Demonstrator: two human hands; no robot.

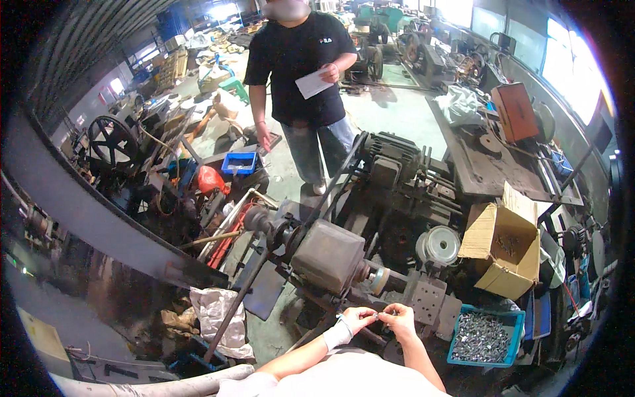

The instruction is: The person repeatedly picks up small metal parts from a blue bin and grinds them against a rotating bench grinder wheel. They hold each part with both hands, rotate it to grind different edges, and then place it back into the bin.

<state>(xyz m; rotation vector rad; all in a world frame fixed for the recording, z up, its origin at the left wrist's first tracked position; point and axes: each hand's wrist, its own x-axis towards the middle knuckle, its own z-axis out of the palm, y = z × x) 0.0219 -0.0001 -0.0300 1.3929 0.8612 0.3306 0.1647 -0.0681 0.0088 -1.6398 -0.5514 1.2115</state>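
Silver-looking piece (376,316) sits pinched between our left hand (357,320) and right hand (399,323), likely mid-handling; blue bin (520,331) at right holds many metal parts (481,337), done or pending we can't tell.

A white top (350,380) is worn with a pale left wristband (338,333), the fingers (361,316) bare.

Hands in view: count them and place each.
4: left hand and right hand close together by the machine; standing person's hand holding white paper, other hand lowered. Others may be hidden.
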